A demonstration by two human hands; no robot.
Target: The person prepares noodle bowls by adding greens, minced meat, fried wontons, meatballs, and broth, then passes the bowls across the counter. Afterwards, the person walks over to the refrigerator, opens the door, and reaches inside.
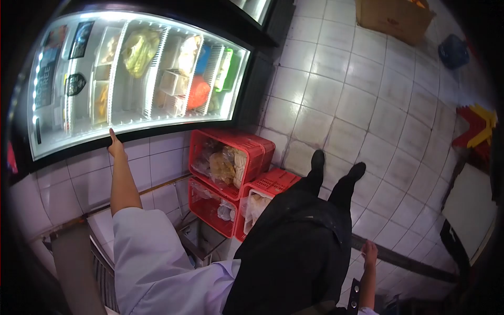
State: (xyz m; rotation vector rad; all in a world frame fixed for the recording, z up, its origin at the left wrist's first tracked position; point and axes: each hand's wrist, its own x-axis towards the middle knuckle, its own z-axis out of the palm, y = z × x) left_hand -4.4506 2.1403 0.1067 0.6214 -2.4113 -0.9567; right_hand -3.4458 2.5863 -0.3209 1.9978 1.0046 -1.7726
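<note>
A lit glass-front refrigerator (131,116) fills the upper left, with its shelves and the decals on its glass showing. At the black edge of its door is my left hand (115,147); one digit lies against the frame and the other fingers are mostly hidden, seemingly curled round the edge. Behind the glass are a yellow-green plastic bag (140,51), a red bag (198,92), clear containers (173,83) and a green package (226,71). My right hand (370,253) hangs low beside my body, fingers loosely apart, with nothing seen in it.
Red plastic crates (258,157) holding bagged goods stand below the refrigerator, near my legs. A cardboard box (394,21) and a blue water jug (453,51) rest on the white tiled floor (362,94). Red and yellow objects (476,127) and a pale board (471,210) are at right.
</note>
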